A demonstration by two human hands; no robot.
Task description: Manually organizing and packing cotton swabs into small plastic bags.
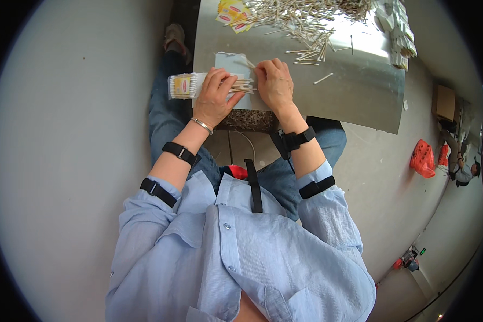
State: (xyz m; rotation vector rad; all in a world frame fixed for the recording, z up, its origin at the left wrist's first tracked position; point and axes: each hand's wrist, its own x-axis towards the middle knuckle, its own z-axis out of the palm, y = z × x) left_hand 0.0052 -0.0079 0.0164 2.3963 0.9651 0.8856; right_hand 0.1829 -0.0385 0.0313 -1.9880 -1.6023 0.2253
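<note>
Left hand [214, 94] gripping cotton swab bundle [240, 86] (half inside clear packet [183, 86]), right hand [273, 83] alongside, metal table [354, 91]

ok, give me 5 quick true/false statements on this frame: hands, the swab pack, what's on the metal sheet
1. The left hand rests on a bundle of cotton swabs. True.
2. The clear swab pack lies to the right of the right hand. False: it sticks out to the left of the left hand, past the edge of the metal sheet.
3. A loose pile of swabs lies at the far side of the sheet. True.
4. Both wrists are bare. False: each has a black strap, and the left also a silver bangle.
5. The yellow and red labels lie at the sheet's near edge. False: they lie at its far left.
</note>
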